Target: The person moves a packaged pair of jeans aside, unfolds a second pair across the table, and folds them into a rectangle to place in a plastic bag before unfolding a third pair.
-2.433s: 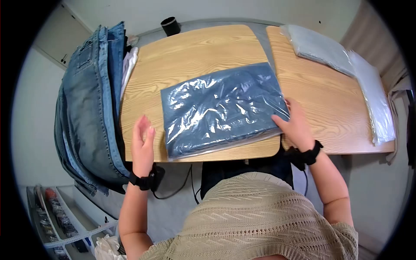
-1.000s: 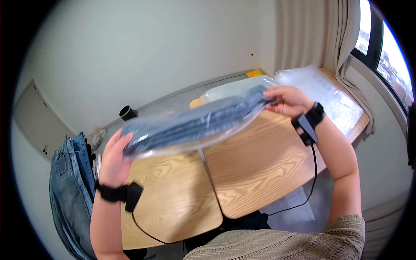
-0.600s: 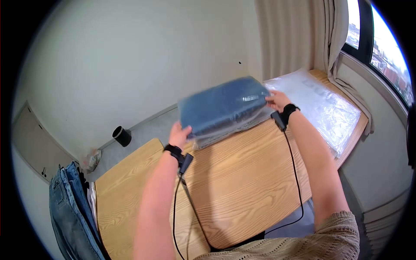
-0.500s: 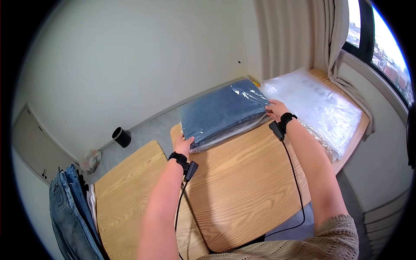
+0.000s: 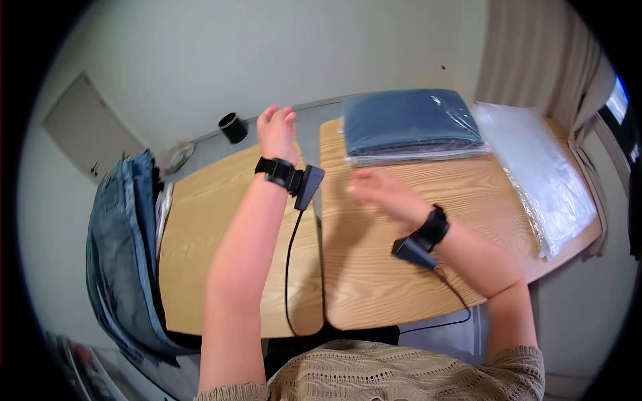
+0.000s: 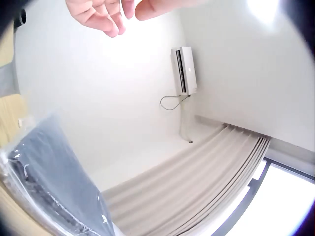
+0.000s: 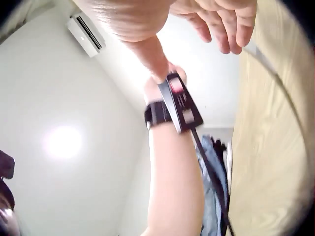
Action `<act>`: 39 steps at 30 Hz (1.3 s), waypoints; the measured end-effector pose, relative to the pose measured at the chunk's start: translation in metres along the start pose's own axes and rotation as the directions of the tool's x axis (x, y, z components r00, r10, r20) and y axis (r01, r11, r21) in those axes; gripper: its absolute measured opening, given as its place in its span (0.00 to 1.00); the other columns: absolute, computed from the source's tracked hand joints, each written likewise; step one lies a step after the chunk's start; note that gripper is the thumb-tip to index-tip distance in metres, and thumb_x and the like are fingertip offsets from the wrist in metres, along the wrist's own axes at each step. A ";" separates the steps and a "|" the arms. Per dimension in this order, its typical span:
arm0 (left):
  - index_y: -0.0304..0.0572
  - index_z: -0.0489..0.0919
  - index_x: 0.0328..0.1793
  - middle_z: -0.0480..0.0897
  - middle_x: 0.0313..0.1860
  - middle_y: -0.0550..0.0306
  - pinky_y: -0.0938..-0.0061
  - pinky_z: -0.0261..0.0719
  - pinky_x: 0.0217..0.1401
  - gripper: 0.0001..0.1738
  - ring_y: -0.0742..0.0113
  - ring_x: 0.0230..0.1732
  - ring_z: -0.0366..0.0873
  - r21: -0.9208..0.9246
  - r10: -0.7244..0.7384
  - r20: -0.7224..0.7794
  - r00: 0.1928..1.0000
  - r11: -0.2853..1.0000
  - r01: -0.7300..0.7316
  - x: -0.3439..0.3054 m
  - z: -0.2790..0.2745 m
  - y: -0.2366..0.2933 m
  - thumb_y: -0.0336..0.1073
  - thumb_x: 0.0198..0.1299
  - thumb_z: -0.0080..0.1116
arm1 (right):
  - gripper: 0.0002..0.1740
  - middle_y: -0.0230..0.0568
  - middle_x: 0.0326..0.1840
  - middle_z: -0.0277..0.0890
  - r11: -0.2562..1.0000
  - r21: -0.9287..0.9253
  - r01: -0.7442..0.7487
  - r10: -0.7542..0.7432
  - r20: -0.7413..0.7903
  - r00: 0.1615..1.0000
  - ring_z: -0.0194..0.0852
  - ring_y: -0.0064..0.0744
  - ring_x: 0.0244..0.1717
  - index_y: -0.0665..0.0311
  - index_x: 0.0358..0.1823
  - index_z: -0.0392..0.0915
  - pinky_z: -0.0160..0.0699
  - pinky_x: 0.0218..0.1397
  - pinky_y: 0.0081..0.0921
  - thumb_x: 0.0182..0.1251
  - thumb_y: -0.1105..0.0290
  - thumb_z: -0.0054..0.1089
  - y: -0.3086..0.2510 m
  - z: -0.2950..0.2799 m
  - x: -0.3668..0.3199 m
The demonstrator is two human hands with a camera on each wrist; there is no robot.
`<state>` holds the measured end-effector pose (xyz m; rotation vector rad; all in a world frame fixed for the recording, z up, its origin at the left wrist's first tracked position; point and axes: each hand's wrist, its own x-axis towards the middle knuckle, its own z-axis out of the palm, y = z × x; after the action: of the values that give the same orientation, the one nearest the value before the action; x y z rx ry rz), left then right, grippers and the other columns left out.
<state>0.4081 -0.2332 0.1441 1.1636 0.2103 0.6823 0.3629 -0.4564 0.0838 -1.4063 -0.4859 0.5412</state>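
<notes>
In the head view, a bagged, folded blue garment [image 5: 411,120] lies on top of other clear-bagged items at the back of the right table. My left hand [image 5: 277,134] is raised above the left table's back edge, its fingers loosely bent and holding nothing. My right hand [image 5: 388,194] hangs in the air in front of the stack, empty, with relaxed fingers. The left wrist view shows the stack [image 6: 59,172] low on the left and my left hand [image 6: 108,12] at the top. In the right wrist view my right hand [image 7: 197,22] holds nothing.
Clear plastic bags [image 5: 542,180] lie flat on the right part of the right table [image 5: 401,281]. Jeans [image 5: 124,247] hang over the left side of the left table [image 5: 227,247]. A black bin [image 5: 233,128] stands on the floor behind.
Both hands have let go of the bagged blue garment, which now rests on the stack. They have drawn back from it toward the left, and the head view has turned.
</notes>
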 end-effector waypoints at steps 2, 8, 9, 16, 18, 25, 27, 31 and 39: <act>0.39 0.66 0.60 0.78 0.48 0.54 0.76 0.72 0.44 0.20 0.71 0.44 0.76 -0.001 0.043 -0.032 0.999 0.999 -0.043 -0.017 -0.007 0.018 0.31 0.63 0.51 | 0.37 0.46 0.57 0.70 0.990 0.136 -0.024 -0.006 0.215 0.977 0.65 0.29 0.62 0.71 0.63 0.60 0.64 0.63 0.26 0.61 0.54 0.64 0.012 0.048 0.001; 0.37 0.68 0.56 0.79 0.43 0.56 0.73 0.74 0.42 0.17 0.71 0.41 0.77 0.127 0.202 -0.084 0.976 0.973 -0.190 -0.058 -0.048 0.055 0.32 0.62 0.51 | 0.22 0.39 0.44 0.78 0.946 0.289 -0.148 0.016 0.413 0.911 0.79 0.26 0.46 0.66 0.54 0.70 0.76 0.50 0.20 0.69 0.57 0.56 -0.003 0.131 -0.016; 0.36 0.69 0.55 0.79 0.42 0.54 0.72 0.75 0.41 0.15 0.69 0.40 0.77 0.272 0.350 -0.043 0.936 0.905 -0.326 -0.058 -0.060 0.058 0.31 0.62 0.50 | 0.19 0.37 0.40 0.78 0.962 0.231 -0.147 0.039 0.416 0.909 0.80 0.26 0.42 0.65 0.51 0.72 0.77 0.46 0.19 0.70 0.57 0.54 -0.005 0.142 -0.025; 0.35 0.71 0.53 0.80 0.36 0.52 0.78 0.75 0.28 0.13 0.68 0.32 0.79 0.724 0.670 0.381 0.637 0.213 -0.656 -0.080 -0.109 0.083 0.29 0.63 0.52 | 0.15 0.37 0.40 0.78 0.939 0.249 -0.238 0.096 0.473 0.876 0.82 0.27 0.40 0.64 0.45 0.73 0.78 0.43 0.18 0.70 0.59 0.53 0.011 0.196 -0.053; 0.36 0.72 0.52 0.80 0.35 0.52 0.80 0.74 0.27 0.12 0.71 0.30 0.79 0.431 0.375 0.076 0.924 0.823 -0.370 -0.094 -0.109 0.093 0.30 0.64 0.52 | 0.15 0.38 0.43 0.78 0.920 0.327 -0.216 0.053 0.443 0.895 0.82 0.28 0.40 0.65 0.47 0.73 0.78 0.43 0.18 0.70 0.60 0.54 0.014 0.205 -0.056; 0.37 0.72 0.45 0.78 0.33 0.56 0.82 0.71 0.26 0.09 0.72 0.26 0.77 0.178 0.171 0.056 0.984 0.968 -0.179 -0.089 -0.125 0.091 0.35 0.66 0.52 | 0.17 0.38 0.43 0.77 0.951 0.222 -0.214 0.090 0.464 0.881 0.80 0.28 0.41 0.67 0.49 0.72 0.78 0.43 0.20 0.69 0.60 0.55 0.009 0.210 -0.053; 0.38 0.73 0.44 0.78 0.32 0.57 0.82 0.71 0.28 0.11 0.73 0.28 0.77 0.427 0.160 0.179 0.971 0.876 -0.223 -0.094 -0.128 0.091 0.39 0.67 0.51 | 0.19 0.38 0.43 0.77 0.972 0.092 -0.218 0.148 0.481 0.864 0.79 0.26 0.40 0.66 0.48 0.74 0.78 0.43 0.19 0.69 0.56 0.54 0.014 0.200 -0.037; 0.38 0.74 0.47 0.79 0.34 0.56 0.78 0.75 0.34 0.16 0.72 0.33 0.79 0.308 0.110 0.155 0.982 0.939 -0.154 -0.106 -0.143 0.084 0.45 0.69 0.48 | 0.12 0.36 0.42 0.77 0.966 0.194 0.169 -0.177 0.025 0.984 0.74 0.25 0.41 0.65 0.46 0.73 0.73 0.45 0.22 0.68 0.65 0.53 -0.016 0.154 0.013; 0.39 0.70 0.53 0.78 0.44 0.57 0.72 0.77 0.50 0.17 0.70 0.46 0.78 0.058 -0.310 0.405 0.860 0.947 0.314 -0.186 -0.119 0.030 0.45 0.70 0.48 | 0.13 0.47 0.48 0.71 0.706 -0.500 0.502 -0.705 -0.561 0.433 0.70 0.41 0.48 0.68 0.46 0.70 0.68 0.53 0.32 0.58 0.78 0.48 -0.036 0.141 0.091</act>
<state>0.1930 -0.2450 0.0883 1.2016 0.0361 0.1414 0.3504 -0.2929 0.1349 -1.4292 -0.3751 -0.7319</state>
